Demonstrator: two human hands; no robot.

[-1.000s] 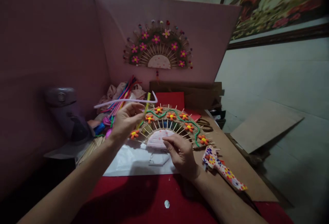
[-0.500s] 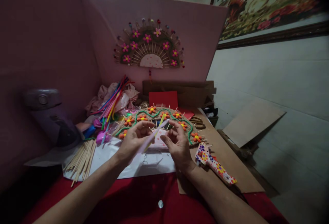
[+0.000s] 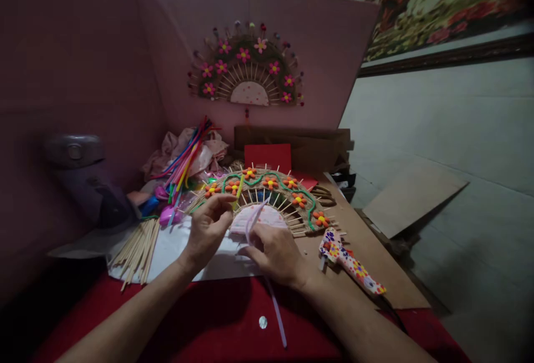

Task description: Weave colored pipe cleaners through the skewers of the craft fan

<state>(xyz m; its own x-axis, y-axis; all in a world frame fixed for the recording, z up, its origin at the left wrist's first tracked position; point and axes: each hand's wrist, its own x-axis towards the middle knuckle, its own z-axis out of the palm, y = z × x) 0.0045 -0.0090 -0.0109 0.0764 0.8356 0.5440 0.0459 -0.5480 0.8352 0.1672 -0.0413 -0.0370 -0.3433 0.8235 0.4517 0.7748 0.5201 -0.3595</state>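
Between the fingers of my left hand [image 3: 209, 228] is a short yellow pipe cleaner [image 3: 241, 188], its end pointing up. My right hand [image 3: 275, 253] is closed around a long lilac pipe cleaner [image 3: 276, 310]; one end curves up above the fingers and the other hangs down over the red cloth. Just behind both hands lies a half-round fan [image 3: 277, 217] made of sticks and brown twine, with orange flowers, a wavy green strip and a pink dotted base. My left hand hides part of its left side.
Wooden sticks [image 3: 137, 254] and a bundle of colored pipe cleaners [image 3: 189, 157] lie left, near a tumbler [image 3: 94, 185]. A flower-patterned glue gun [image 3: 352, 263] rests on cardboard [image 3: 387, 274] at right. A similar fan [image 3: 250, 92] hangs on the pink board.
My hands have moved apart, separating the yellow and lilac pipe cleaners. My right hand has come lower and nearer, and the lilac one now dangles below it. The view has shifted slightly.
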